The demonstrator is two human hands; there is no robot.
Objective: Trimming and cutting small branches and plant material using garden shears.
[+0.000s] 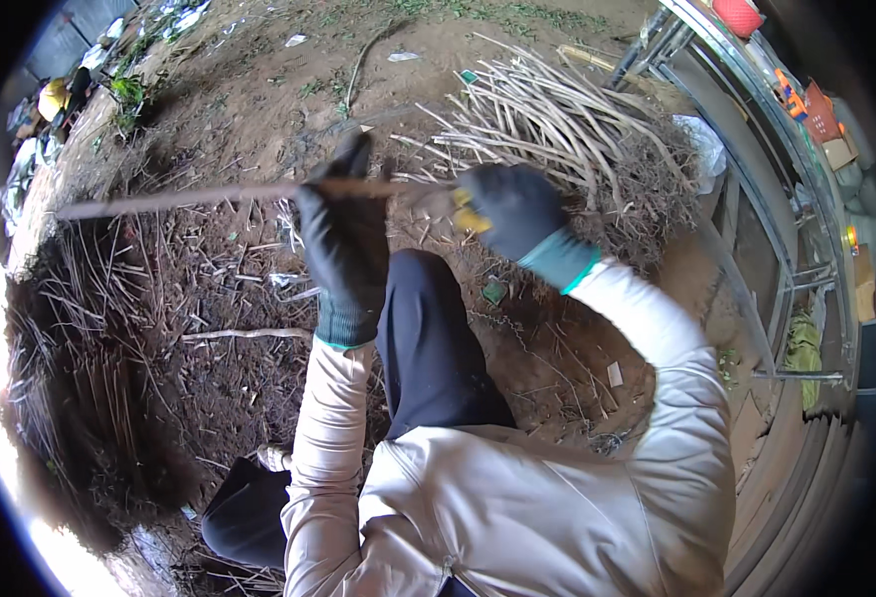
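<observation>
A long brown stick (199,199) lies level across the front of me, its far end reaching out to the left. My left hand (348,234), in a dark glove with a green-edged cuff, is closed round it near its right end, the thumb side pointing up. To the right, my right hand (517,211), gloved alike, is closed on a tool with a yellow handle (470,212). Blur and the fingers hide the tool's working end, which is close to the stick's right end.
A heap of pale, peeled-looking sticks (547,114) lies ahead on the right. Dark thin twigs (99,398) are piled at my left. Chips and one pale stick (244,334) litter the soil. A metal frame (756,229) stands along the right side, with boards below it.
</observation>
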